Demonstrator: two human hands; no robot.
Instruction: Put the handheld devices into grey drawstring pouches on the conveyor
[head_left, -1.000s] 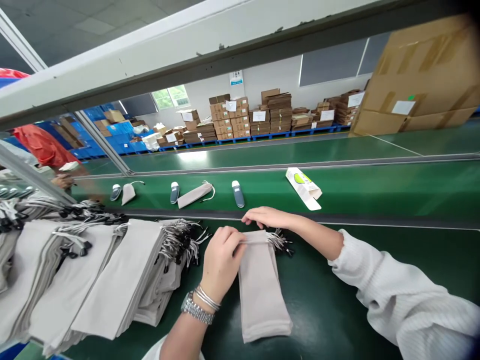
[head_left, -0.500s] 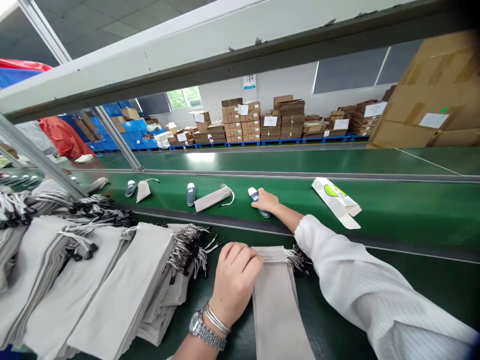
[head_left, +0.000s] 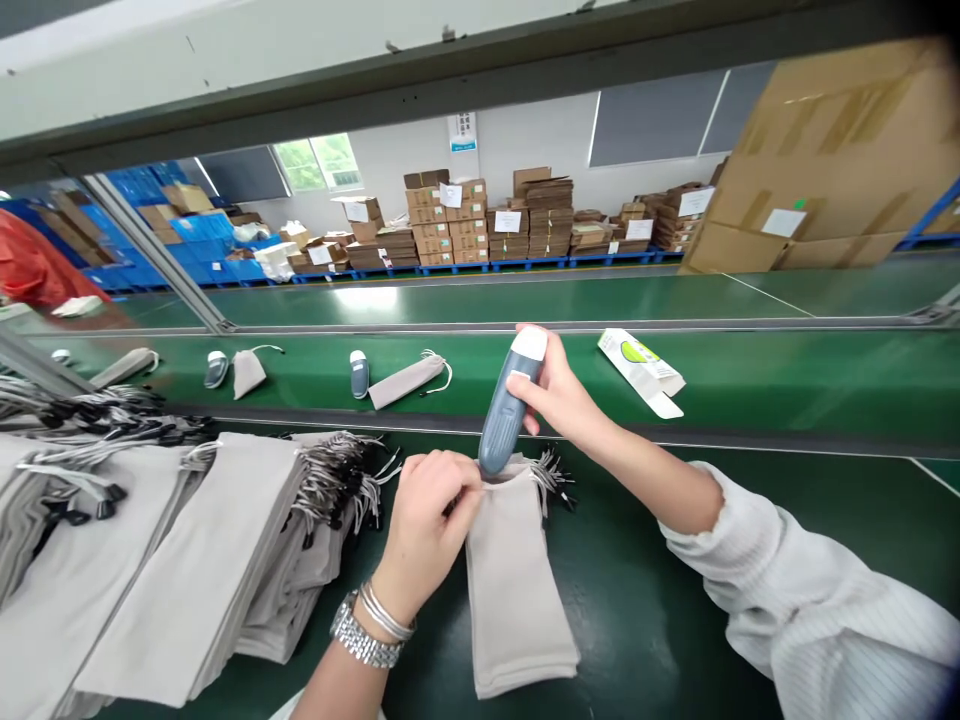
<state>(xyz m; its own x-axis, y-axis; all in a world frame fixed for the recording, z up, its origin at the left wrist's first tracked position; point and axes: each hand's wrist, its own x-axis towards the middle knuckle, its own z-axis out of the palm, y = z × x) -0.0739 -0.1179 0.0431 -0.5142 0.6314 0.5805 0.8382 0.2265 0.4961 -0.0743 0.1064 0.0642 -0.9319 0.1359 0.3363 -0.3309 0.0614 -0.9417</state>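
Note:
In my right hand (head_left: 559,395) is a blue-grey handheld device (head_left: 504,412) with a white cap at its upper end. It is tilted, its lower end at the mouth of a grey drawstring pouch (head_left: 517,590). How far it sits inside, I cannot tell. My left hand (head_left: 435,520) pinches the left edge of that mouth, which is partly open. The pouch lies on top of a small stack, white cords with black ends bunched at its upper right.
Stacks of grey pouches (head_left: 202,570) lie at the left. Along the green belt (head_left: 787,385) are another device (head_left: 359,375), a filled-looking pouch (head_left: 409,380) and an opened white carton (head_left: 641,372). A metal beam (head_left: 300,110) crosses overhead; a large cardboard box (head_left: 817,160) stands back right.
My right hand has lifted the device off the belt and brought it toward me to the pouch. My left hand has drawn the pouch's mouth partly open. The view has shifted right.

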